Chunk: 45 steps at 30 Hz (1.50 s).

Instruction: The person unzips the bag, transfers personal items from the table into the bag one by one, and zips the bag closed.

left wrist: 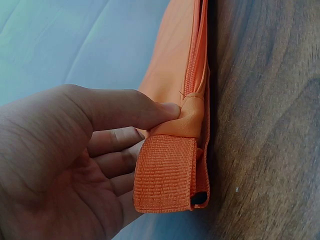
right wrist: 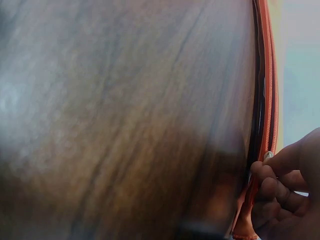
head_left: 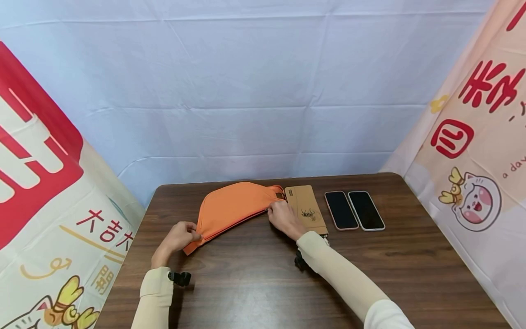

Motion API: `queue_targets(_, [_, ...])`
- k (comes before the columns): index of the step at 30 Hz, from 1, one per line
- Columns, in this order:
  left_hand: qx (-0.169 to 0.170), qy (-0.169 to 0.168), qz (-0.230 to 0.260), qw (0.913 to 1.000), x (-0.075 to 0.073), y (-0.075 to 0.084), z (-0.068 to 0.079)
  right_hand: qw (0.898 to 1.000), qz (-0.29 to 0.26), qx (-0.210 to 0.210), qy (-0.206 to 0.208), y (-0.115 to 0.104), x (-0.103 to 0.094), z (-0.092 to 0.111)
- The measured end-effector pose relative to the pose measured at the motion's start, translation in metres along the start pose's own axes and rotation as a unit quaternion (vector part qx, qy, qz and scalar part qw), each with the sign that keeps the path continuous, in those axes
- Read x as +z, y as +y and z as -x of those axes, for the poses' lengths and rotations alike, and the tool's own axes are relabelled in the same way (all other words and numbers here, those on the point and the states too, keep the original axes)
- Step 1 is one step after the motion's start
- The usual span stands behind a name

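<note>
An orange zippered bag, curved along its far side, lies on the wooden table. My left hand pinches its left end; in the left wrist view the thumb presses the fabric beside a folded orange webbing strap. At the bag's other end, my right hand pinches a small metal zipper pull, seen in the right wrist view. The zipper runs along the near edge. Partly under my right wrist lies a tan notebook-like item with a dark printed figure.
Two phones with dark screens lie side by side at the right, one pink-edged and one white-edged. The brown table ends at a white cloth backdrop. Printed cloths hang at both sides.
</note>
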<state>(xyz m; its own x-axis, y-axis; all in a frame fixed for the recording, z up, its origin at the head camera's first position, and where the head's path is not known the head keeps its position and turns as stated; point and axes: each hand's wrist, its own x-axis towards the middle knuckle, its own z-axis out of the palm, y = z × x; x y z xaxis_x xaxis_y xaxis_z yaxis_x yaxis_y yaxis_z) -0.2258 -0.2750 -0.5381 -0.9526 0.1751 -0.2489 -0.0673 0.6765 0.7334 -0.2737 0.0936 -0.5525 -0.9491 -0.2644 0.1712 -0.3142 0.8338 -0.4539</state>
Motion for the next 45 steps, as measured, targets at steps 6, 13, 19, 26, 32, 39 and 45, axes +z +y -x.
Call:
queue_targets(6, [-0.001,0.001,-0.003,1.0,0.0,0.0,0.001,1.0,0.003,0.004,0.001,0.001,-0.002,0.001])
queue_targets(13, [-0.006,0.002,-0.01,0.9999,-0.002,0.0,0.003,1.0,0.006,0.012,0.02,0.003,-0.004,0.001])
queue_targets(19, [-0.01,0.004,-0.012,0.9999,-0.004,-0.001,0.006,1.0,0.007,0.018,0.021,0.004,-0.006,0.0])
queue_targets(26, [-0.012,0.003,-0.004,0.9999,-0.005,-0.004,0.009,0.999,0.024,0.03,0.033,0.006,-0.008,-0.001])
queue_targets(32, [-0.013,0.008,-0.004,0.9999,-0.006,-0.006,0.01,0.998,0.036,0.024,0.052,0.008,-0.011,-0.002])
queue_targets(39, [-0.014,0.007,-0.001,0.9999,-0.006,-0.004,0.011,0.998,0.023,0.027,0.047,0.008,-0.012,-0.001])
queue_targets(45, [-0.018,0.008,-0.003,0.9998,-0.005,-0.004,0.011,0.998,0.032,0.026,0.055,0.009,-0.011,0.0])
